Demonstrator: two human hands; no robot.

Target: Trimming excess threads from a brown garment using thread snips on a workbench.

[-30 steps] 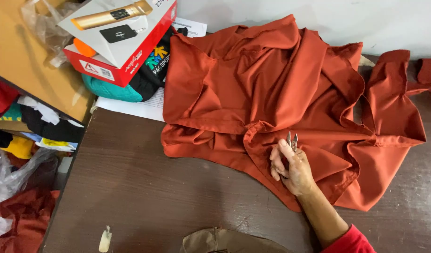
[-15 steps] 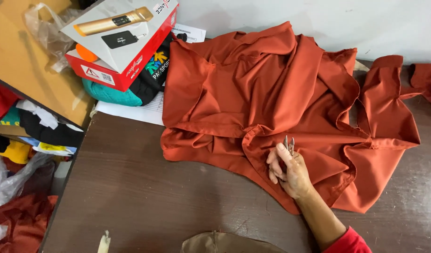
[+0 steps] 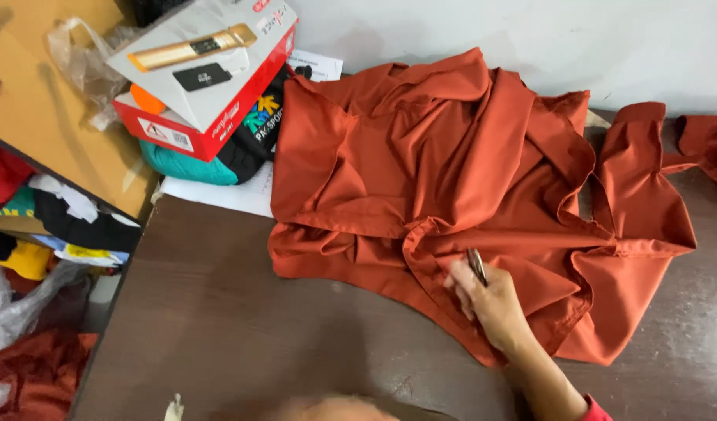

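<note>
At far left I see a red-and-white box [image 3: 206, 74] stacked on folded clothes beside the brown desk [image 3: 241, 335]. The rust-orange garment [image 3: 452, 187] lies crumpled across the desk's middle and right. My right hand [image 3: 491, 304] rests on its lower edge, gripping small metal snips [image 3: 477, 267]; my left hand is out of view.

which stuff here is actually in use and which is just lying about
In use: right hand; small metal snips held in it; rust-orange garment under it.

Lying about: red and white box; teal cloth; white papers; plastic bag.
</note>
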